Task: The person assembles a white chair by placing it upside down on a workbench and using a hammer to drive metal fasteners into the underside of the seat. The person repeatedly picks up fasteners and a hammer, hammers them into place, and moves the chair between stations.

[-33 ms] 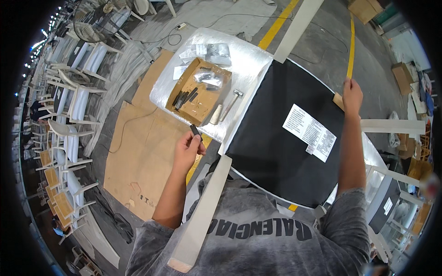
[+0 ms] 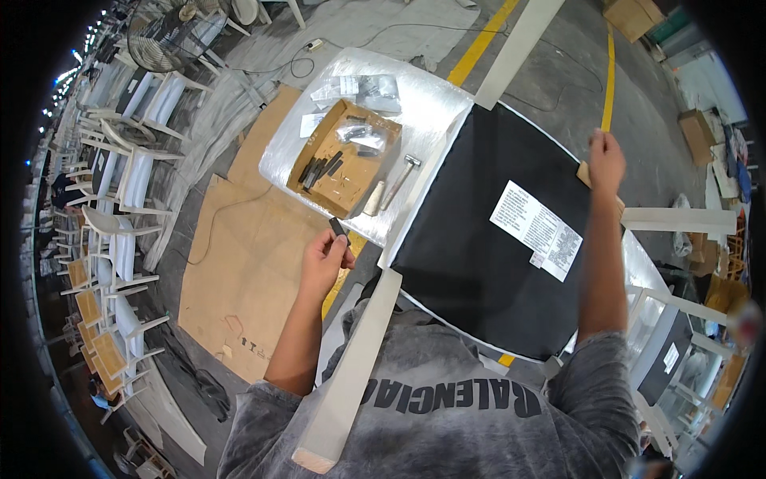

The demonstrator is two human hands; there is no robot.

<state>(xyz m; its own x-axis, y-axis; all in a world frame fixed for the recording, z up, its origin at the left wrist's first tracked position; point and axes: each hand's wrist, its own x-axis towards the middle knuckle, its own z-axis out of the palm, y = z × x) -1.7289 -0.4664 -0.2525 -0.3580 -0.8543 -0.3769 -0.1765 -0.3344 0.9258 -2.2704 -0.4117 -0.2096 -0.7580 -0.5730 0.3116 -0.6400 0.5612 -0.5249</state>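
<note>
From the head view, the left hand [image 2: 323, 259] pinches a small black part [image 2: 339, 228] in its fingers, just off the table [image 2: 435, 104] edge near the cardboard box [image 2: 347, 160]. The right hand [image 2: 606, 160] grips the far edge of the black panel [image 2: 479, 239], fingers closed on it.

Person wears a grey mottled, washed-look T-shirt [image 2: 447, 415], short sleeves ending above the elbows. Large dark block lettering runs across the chest, upside down in this view. Both forearms bare, no gloves, watch or bands visible on left hand [image 2: 323, 259] or right hand [image 2: 606, 162].
</note>
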